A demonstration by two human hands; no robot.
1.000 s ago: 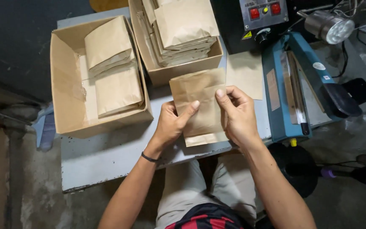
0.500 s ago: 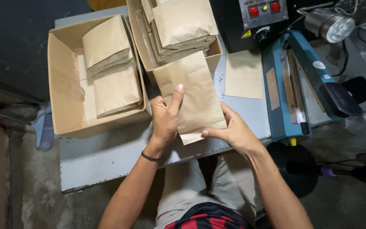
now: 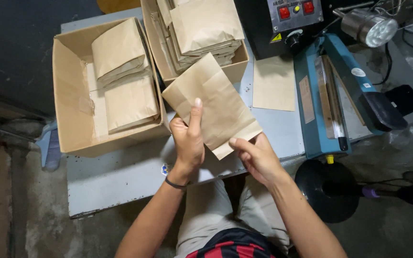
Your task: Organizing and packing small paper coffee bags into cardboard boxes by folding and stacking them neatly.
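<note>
Paper bag, brown and flat, sits tilted at the centre of the frame, just above the grey table. Your left hand pinches its lower edge, thumb laid up the front; your right hand pinches the lower right corner. Filled bags already lie in the box at upper left; more wait stacked in the upper-centre box, so plenty seems left.

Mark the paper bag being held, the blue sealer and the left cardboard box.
paper bag (image 3: 216,102), head view, middle of its flat brown face
blue sealer (image 3: 311,114), head view, blue base left of the sealing bar
left cardboard box (image 3: 65,95), head view, inner left wall
</note>
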